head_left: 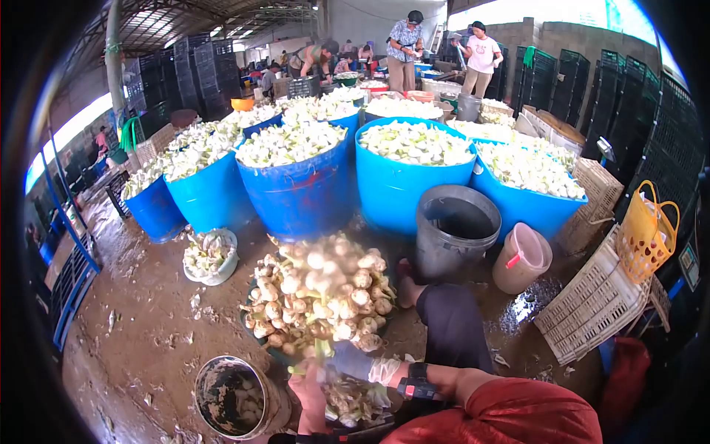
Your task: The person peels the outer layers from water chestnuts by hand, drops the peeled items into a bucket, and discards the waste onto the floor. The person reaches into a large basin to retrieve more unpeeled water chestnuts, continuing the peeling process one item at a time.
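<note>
My bare left hand point(307, 386) is closed on a pale green vegetable stalk point(323, 348) at the near edge of a heap of bulbs. My right hand point(351, 361), in a greyish glove, meets it from the right; motion blur hides its fingers and anything in them. Just beyond both hands rises the heap of round, whitish-brown vegetable bulbs point(318, 296), piled on a mostly hidden green container. Below the hands lie trimmed pale vegetable pieces point(351, 399), partly covered by my right forearm.
A dirty bucket point(277, 407) holding a few pale pieces stands left. Beyond are a small filled basin point(231, 270) and large blue tubs point(296, 196) of pale vegetables. A dark bucket point(458, 255), pink bucket point(514, 277) and white crate point(584, 311) stand right. People work behind.
</note>
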Tool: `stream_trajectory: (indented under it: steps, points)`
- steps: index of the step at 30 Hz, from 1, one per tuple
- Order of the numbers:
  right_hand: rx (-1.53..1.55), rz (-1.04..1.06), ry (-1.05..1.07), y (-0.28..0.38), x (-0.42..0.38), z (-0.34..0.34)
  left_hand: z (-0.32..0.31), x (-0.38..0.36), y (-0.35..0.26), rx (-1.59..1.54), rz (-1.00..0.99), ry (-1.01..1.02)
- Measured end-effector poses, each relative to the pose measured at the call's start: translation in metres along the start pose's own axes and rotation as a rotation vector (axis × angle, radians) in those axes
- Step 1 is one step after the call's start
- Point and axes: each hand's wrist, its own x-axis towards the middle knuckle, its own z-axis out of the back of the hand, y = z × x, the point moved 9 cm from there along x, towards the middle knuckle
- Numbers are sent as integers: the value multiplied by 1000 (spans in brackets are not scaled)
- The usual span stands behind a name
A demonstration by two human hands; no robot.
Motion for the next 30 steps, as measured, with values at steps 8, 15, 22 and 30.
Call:
stream_trajectory:
  steps: [8, 15, 22, 30]
  points:
    - [-691, 444, 118, -14, 19, -2, 13, 14, 6, -400, -76, 182]
    - [-237, -152, 231, -42, -15, -17, 30, 23, 4, -1094, 54, 293]
    - [-627, 92, 621, -64, -41, -64, 64, 25, 13, -1050, 33, -19]
    - [-501, -128, 441, -63, 23, -54, 172, -13, -82, 50, -392, -951]
